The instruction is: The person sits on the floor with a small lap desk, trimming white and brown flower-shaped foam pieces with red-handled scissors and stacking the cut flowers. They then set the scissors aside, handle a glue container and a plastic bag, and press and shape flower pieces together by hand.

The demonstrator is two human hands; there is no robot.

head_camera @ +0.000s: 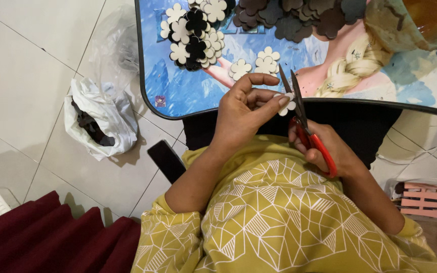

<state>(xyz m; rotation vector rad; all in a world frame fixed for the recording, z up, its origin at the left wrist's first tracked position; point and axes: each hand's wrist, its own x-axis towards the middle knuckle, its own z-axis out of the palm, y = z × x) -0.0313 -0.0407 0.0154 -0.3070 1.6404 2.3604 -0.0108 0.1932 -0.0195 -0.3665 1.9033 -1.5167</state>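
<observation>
My left hand (246, 108) pinches a small white flower-shaped cutout (288, 104) between thumb and fingers, just off the near edge of a small table. My right hand (324, 146) grips red-handled scissors (304, 124); their dark blades point up and away, against the cutout. On the table top (178, 86), which bears a blue cartoon picture, lie a heap of white and black flower cutouts (194, 33), three loose white ones (256, 63) and a pile of dark flower shapes (294, 15).
A white plastic bag (99, 119) with dark scraps sits on the tiled floor at the left. A dark phone-like slab (167, 159) lies by my lap. Red cloth (46, 237) is at lower left, a pink slatted object (421, 199) at lower right, a glass jar (416, 20) at upper right.
</observation>
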